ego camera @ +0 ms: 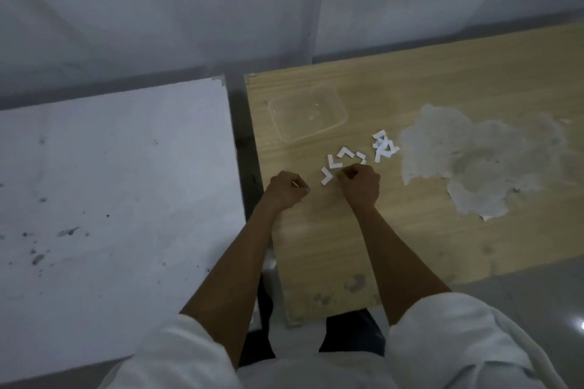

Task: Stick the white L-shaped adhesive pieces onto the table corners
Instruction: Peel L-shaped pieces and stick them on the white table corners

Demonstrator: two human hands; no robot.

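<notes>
L-shaped pieces (344,153) lie scattered on the table (442,88) just beyond the right hand's (360,183) curled fingers (343,174), their hold hidden; the left hand (286,188) pinches a thin sliver (295,184).

2 hands (286,188) (360,184), 2 tbls (110,183) (410,230), 1 tub (308,112)

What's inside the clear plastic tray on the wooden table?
The clear tray looks empty; the wooden table shows through its bottom. The white L-shaped pieces lie outside it. Nothing covers it.
</notes>
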